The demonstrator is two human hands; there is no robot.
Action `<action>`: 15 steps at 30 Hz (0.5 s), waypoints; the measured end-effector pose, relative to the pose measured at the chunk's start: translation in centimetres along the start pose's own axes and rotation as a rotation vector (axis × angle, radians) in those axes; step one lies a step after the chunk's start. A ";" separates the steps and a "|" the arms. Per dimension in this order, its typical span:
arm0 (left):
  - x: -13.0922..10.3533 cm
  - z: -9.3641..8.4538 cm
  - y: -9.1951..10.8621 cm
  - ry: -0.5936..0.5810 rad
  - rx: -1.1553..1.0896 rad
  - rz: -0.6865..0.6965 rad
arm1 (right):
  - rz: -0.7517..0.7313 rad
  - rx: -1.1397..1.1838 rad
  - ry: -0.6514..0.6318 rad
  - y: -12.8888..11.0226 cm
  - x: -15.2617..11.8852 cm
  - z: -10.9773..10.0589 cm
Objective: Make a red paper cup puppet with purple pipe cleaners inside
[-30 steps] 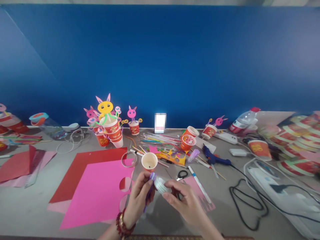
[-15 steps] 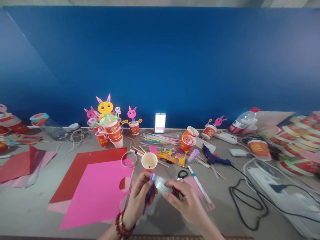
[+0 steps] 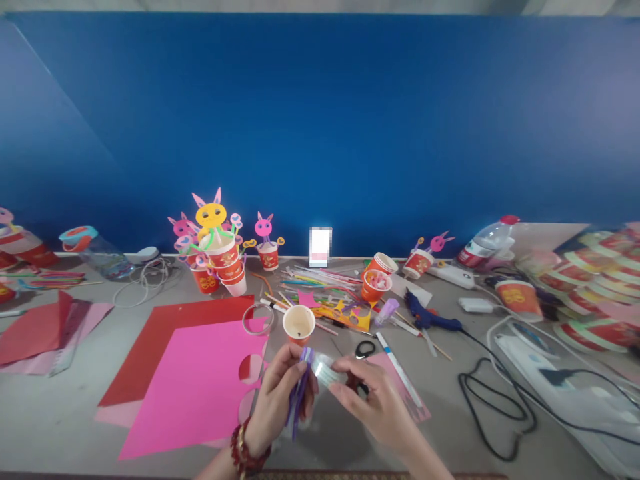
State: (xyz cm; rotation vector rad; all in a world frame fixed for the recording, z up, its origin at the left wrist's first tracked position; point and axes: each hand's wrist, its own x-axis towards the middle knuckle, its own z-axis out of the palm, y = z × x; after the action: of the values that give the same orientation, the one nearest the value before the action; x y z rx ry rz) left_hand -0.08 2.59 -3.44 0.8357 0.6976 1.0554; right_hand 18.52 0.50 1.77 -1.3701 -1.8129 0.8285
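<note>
Strips [image 3: 296, 407] of purple, right in front of the person, low over the table [image 3: 330, 453], and the left hand [image 3: 280, 390] has thumb and forefinger clamped on them near the top, their lower ends hanging down! Just beside them, a pale, shiny roll [image 3: 327, 372], pinched between thumb and fingers of the right hand [image 3: 367, 393]; whether roll and strips touch, I cannot tell. Directly beyond the hands stands 1 paper cup [image 3: 299, 323], mouth up. Off to the left, a bright pink sheet [image 3: 200, 380] overlaps a red sheet [image 3: 140, 360]. Right side now: black-handled scissors [image 3: 367, 343] partly behind the right hand, then a white marker [image 3: 400, 371], and farther out a blue glue gun [image 3: 433, 317]. At the back, a yellow rabbit face [image 3: 211, 215] tops stacked cups [image 3: 225, 260] before the blue wall [image 3: 320, 133].
</note>
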 end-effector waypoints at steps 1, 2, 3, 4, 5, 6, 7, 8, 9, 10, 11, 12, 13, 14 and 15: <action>0.0 0.0 0.1 -0.005 -0.002 -0.002 | 0.000 -0.013 -0.001 0.0 0.0 -0.1; 0.0 0.0 0.2 -0.009 0.001 -0.003 | 0.000 -0.027 0.001 0.0 0.0 -0.2; 0.0 0.0 0.3 -0.015 0.009 -0.004 | -0.001 -0.042 0.004 0.0 0.0 -0.2; 0.0 0.0 0.5 -0.019 0.021 -0.003 | -0.003 -0.058 0.009 0.0 0.1 -0.2; 0.0 0.1 0.6 -0.023 0.036 -0.002 | -0.010 -0.073 0.012 0.0 0.1 -0.3; -0.1 0.1 0.7 -0.025 0.053 0.004 | -0.020 -0.088 0.014 0.1 0.1 -0.2; -0.1 0.2 0.8 -0.028 0.068 0.013 | -0.034 -0.101 0.015 0.1 0.1 -0.2; -0.2 0.4 1.0 -0.030 0.081 0.024 | -0.048 -0.113 0.017 0.2 0.1 -0.2; -0.3 0.6 1.1 -0.030 0.090 0.039 | -0.062 -0.123 0.020 0.2 0.1 -0.2; -0.3 0.7 1.3 -0.027 0.098 0.055 | -0.075 -0.132 0.022 0.3 0.1 -0.1; -0.4 0.9 1.5 -0.022 0.108 0.072 | -0.085 -0.140 0.022 0.3 0.1 -0.1; -0.4 1.1 1.6 -0.012 0.121 0.089 | -0.093 -0.151 0.021 0.3 0.1 -0.1; -0.3 1.2 1.7 0.000 0.139 0.105 | -0.098 -0.164 0.015 0.3 0.1 -0.1; -0.3 1.2 1.8 0.016 0.159 0.123 | -0.103 -0.176 0.008 0.2 0.0 -0.1; -0.2 1.2 1.8 0.033 0.178 0.139 | -0.109 -0.187 0.001 0.2 0.0 0.0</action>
State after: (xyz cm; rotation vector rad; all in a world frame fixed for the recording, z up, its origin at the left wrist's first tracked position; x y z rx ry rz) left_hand 0.03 2.55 -1.26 1.0334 0.7784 1.1450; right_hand 18.66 0.57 1.63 -1.3713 -1.9857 0.6145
